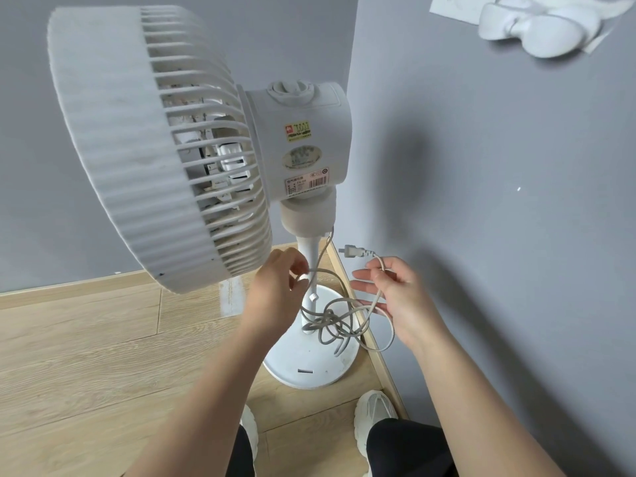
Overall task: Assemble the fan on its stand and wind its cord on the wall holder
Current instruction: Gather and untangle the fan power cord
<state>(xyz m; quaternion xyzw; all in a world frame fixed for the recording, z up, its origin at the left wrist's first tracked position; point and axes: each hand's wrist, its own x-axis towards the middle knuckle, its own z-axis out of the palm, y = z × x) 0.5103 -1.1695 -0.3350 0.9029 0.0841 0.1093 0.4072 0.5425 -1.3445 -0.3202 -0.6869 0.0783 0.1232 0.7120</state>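
Up-right on wall, well above my hands, holder. Fan already on stand. Cord tangled low between hands: right hand, nearer holder, grips plug end; left hand pinches loop beside stand.

The fan is matt white ribbed plastic; its base is smooth, faintly glossy plastic. The cord looks like matt grey rubber. The floor is pale wood-grain, the wall matt grey.

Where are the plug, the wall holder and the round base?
plug (356, 252), head view, on its white body.
wall holder (550, 34), head view, on its right lobe.
round base (292, 349), head view, on bare plastic above the slot.
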